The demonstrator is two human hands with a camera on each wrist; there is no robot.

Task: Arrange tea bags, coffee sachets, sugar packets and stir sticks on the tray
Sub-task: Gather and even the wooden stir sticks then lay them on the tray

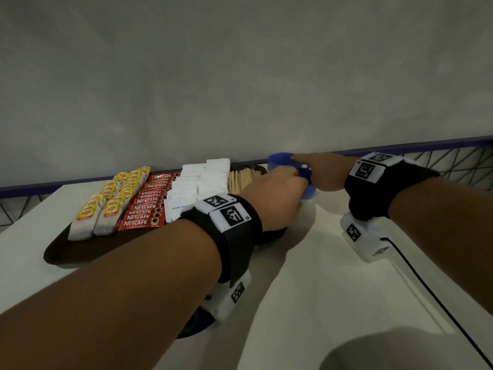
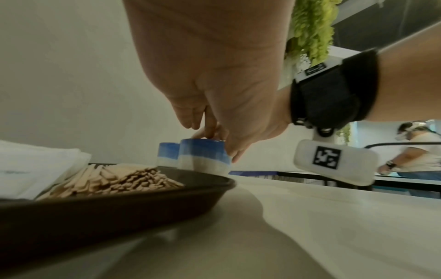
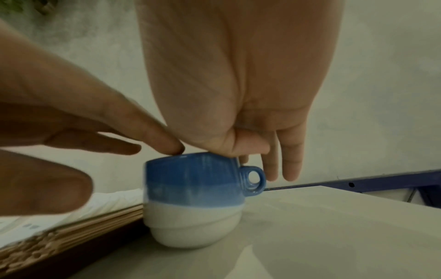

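A dark oval tray (image 1: 66,252) holds rows of yellow tea bags (image 1: 112,204), red coffee sachets (image 1: 144,206), white sugar packets (image 1: 197,182) and wooden stir sticks (image 1: 242,177). Two blue-and-white cups stand on the table by the tray's right end, the nearer cup (image 1: 306,180) in front of the farther cup (image 1: 277,158). My right hand (image 1: 325,169) pinches the nearer cup (image 3: 193,188) at the rim above its handle. My left hand (image 1: 280,188) reaches across the tray with straight fingers, one fingertip (image 3: 167,145) touching that rim.
The white table (image 1: 333,289) ends at a blue rail (image 1: 400,148) below a grey wall. A black cable (image 1: 440,303) runs from my right wrist across the table. In the left wrist view, a person (image 2: 415,151) stands far behind and a green plant (image 2: 312,28) hangs above.
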